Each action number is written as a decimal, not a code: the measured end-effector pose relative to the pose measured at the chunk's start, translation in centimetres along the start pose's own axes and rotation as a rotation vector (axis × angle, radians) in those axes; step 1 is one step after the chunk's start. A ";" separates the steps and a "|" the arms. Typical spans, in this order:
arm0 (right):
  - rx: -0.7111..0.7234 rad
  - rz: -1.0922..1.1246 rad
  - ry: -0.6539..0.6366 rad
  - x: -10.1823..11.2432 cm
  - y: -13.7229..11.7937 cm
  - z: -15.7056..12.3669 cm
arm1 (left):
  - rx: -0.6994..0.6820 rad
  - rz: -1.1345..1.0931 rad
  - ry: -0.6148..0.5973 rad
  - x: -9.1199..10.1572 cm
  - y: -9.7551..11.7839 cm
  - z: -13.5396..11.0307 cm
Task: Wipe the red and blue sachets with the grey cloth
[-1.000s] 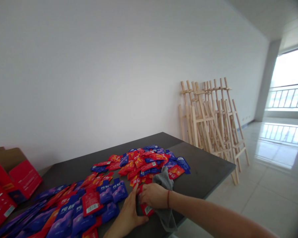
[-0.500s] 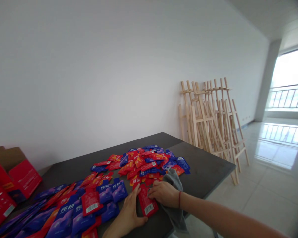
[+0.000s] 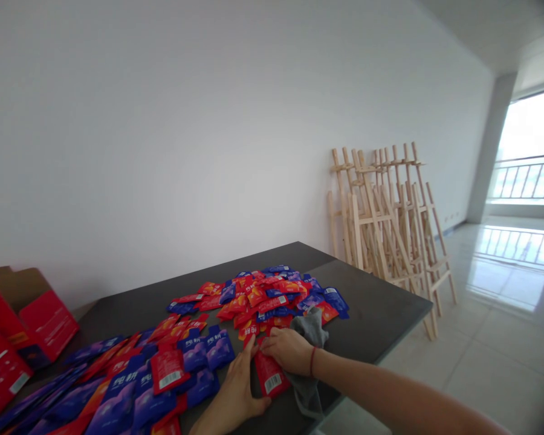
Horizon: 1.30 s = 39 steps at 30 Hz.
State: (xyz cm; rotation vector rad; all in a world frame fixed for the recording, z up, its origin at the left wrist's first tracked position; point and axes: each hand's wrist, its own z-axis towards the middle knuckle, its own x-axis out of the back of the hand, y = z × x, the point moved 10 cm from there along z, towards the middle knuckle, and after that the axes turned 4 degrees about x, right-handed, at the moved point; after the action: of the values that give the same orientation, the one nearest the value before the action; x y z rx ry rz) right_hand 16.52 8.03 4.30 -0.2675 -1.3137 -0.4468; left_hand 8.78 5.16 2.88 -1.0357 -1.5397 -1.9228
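Observation:
A red pouch [image 3: 270, 376] with a white barcode lies flat near the table's front edge. My left hand [image 3: 238, 386] rests along its left side, with thumb and fingers spread; the thumb touches the lower corner and the fingertips are at the upper end. Over the pouch's upper part, my right hand [image 3: 290, 350] presses down with curled fingers closed on a grey cloth [image 3: 312, 329]. The cloth trails beneath the wrist toward the table edge, and its part under the fingers is hidden. Just beyond both hands is a loose pile of red and blue pouches [image 3: 267, 296].
More red and blue pouches [image 3: 163, 374] lie overlapping in rows to the left. Open red cardboard boxes [image 3: 45, 320] stand at the far left. The dark table [image 3: 367, 296] has a corner on the right. Wooden easels [image 3: 385, 217] lean against the wall behind it.
My right hand has slid left and slightly up over the pouch, drawing the cloth along. My left hand keeps its place against the pouch.

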 end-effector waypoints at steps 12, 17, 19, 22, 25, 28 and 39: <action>0.111 0.013 0.015 1.0 -2.6 -0.8 | -0.028 -0.003 0.009 0.0 -0.1 -0.1; 0.176 -0.008 -0.018 0.4 -4.1 0.9 | -0.047 0.000 0.001 0.1 0.1 -0.2; 0.252 0.035 -0.013 0.6 -5.1 -0.1 | -0.056 0.001 0.010 0.1 0.0 -0.3; 0.274 0.120 0.001 1.3 -5.6 -2.6 | -0.074 0.013 0.019 0.0 -0.1 -0.2; 0.209 0.225 0.012 2.0 -4.9 -5.0 | -0.087 0.018 0.016 -0.1 -0.1 -0.2; 0.150 0.208 0.027 2.3 -3.5 -6.4 | -0.068 0.031 -0.004 -0.3 -0.1 0.0; -0.091 0.028 0.037 0.5 1.5 -2.0 | -0.024 0.093 -0.040 -0.2 0.4 -0.2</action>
State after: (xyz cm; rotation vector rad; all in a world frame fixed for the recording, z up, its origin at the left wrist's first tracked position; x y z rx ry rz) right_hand 19.00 8.40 4.40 -0.3512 -1.2536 -0.4861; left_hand 9.19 4.83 2.96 -1.1423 -1.4669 -1.8717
